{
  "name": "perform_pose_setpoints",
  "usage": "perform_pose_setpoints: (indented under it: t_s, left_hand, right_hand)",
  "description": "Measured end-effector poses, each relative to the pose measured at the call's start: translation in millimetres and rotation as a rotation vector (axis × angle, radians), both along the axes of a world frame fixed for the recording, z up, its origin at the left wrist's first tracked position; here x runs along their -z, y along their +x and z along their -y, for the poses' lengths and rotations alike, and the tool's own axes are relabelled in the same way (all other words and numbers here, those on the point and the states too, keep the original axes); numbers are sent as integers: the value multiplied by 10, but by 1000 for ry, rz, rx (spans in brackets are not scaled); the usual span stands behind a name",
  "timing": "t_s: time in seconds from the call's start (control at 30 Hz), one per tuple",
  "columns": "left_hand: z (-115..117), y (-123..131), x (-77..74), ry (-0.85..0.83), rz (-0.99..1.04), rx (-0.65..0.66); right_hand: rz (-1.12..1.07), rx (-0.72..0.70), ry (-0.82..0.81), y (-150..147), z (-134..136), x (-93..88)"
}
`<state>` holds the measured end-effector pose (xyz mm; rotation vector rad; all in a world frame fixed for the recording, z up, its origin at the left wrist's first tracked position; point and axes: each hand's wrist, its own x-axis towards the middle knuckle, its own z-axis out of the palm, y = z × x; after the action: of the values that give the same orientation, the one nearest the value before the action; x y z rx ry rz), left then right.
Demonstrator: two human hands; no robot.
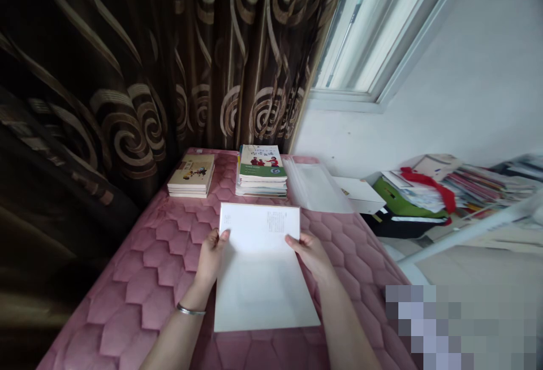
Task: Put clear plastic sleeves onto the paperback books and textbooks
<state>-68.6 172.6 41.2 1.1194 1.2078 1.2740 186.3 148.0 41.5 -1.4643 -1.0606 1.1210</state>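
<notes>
A white open book or folded paper cover (259, 262) lies on the pink quilted surface (144, 279) in front of me. My left hand (212, 257) grips its left edge, thumb on top, with a bracelet on the wrist. My right hand (311, 254) holds its right edge with fingers curled over the fold. The upper part of the white sheet shows small printed text. Both hands sit at about the fold line.
Two book stacks lie at the far edge: a yellowish stack (192, 175) and a green-covered stack (262, 171). Clear plastic sleeves (316, 186) and a white box (360, 194) lie to the right. Dark patterned curtain (127, 76) hangs behind. Cluttered books and papers (445, 189) sit beyond the right edge.
</notes>
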Motion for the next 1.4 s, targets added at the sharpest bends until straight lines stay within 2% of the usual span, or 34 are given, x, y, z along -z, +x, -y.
perform_pose_setpoints:
  t_s: [0.2, 0.43, 0.63, 0.77, 0.9, 1.03, 1.23, 1.4]
  left_hand:
    - [46, -2, -119, -58, 71, 93]
    - [13, 5, -89, -3, 58, 63]
    - [14, -7, -61, -19, 63, 74]
    - [31, -5, -95, -49, 88, 77]
    - [48, -3, -142, -55, 99, 75]
    - [36, -12, -101, -55, 93, 62]
    - [-2, -24, -2, -8, 47, 52]
    - [12, -15, -43, 1, 53, 42]
  right_hand:
    - [60, 6, 6, 11, -6, 47]
    - [-82, -33, 41, -16, 3, -6]
    - [53, -15, 55, -2, -23, 67]
    - [60, 12, 52, -18, -34, 76]
    - [-23, -10, 69, -37, -20, 40]
    - [-96, -54, 94, -40, -3, 6]
    - [80, -10, 95, -51, -1, -7]
    - [127, -7, 101, -66, 2, -31]
